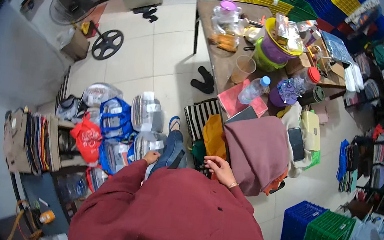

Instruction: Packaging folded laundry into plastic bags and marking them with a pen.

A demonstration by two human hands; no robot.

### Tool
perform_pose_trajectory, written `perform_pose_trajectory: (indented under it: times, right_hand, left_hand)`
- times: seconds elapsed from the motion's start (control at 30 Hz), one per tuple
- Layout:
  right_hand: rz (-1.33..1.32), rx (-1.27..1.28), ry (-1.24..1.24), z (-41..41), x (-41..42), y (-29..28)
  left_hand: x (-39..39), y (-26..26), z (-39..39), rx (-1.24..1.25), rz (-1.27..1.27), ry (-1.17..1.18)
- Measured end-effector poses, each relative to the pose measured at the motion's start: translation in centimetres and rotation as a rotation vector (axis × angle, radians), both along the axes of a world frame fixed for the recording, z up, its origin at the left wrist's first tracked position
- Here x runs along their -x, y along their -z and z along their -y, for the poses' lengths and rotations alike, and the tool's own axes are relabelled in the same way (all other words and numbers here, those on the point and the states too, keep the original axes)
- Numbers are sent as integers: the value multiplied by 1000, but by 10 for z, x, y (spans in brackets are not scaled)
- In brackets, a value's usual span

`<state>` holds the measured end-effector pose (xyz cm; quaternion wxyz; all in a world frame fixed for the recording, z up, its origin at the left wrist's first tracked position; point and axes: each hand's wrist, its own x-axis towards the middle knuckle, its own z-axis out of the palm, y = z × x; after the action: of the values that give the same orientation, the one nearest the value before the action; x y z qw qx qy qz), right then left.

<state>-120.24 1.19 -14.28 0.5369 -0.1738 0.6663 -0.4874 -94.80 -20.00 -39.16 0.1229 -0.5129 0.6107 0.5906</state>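
Observation:
My left hand (151,157) hangs low beside my jeans-clad leg, its fingers loosely curled, near a clear plastic bag of folded clothes (149,142); whether it holds anything is not clear. Empty, with fingers apart, my right hand (220,169) hovers left of a mauve cloth (257,150) draped at the table's near end. Just beyond that hand hang an orange-yellow cloth (215,132) and a black-and-white striped cloth (201,116). A water bottle with a blue cap (253,90) lies on a pink cloth (229,97) on the table.
Packed clothes bags, a blue bag (116,117) and a red plastic bag (87,139) crowd the floor at left. Black slippers (204,80) lie by the table (217,63). A pedestal fan base (107,45) stands farther off. Blue and green crates (325,239) sit at lower right.

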Motion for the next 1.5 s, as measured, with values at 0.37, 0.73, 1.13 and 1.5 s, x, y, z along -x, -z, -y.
perform_pose_trajectory:
  times: [0.37,0.73,1.13,1.5]
  right_hand:
    - [-277,-55,227,143,49,9]
    - [-393,4,229,208,93,-4]
    - [-181,-23,394,302,131,16]
    - [-547,109,632,420,289,-85]
  left_hand:
    - [144,34,223,173,-140,308]
    - [167,4,268,288,-122,598]
    - [250,-6,435,-93,139,195]
    - [378,-38,549,-87,26,479]
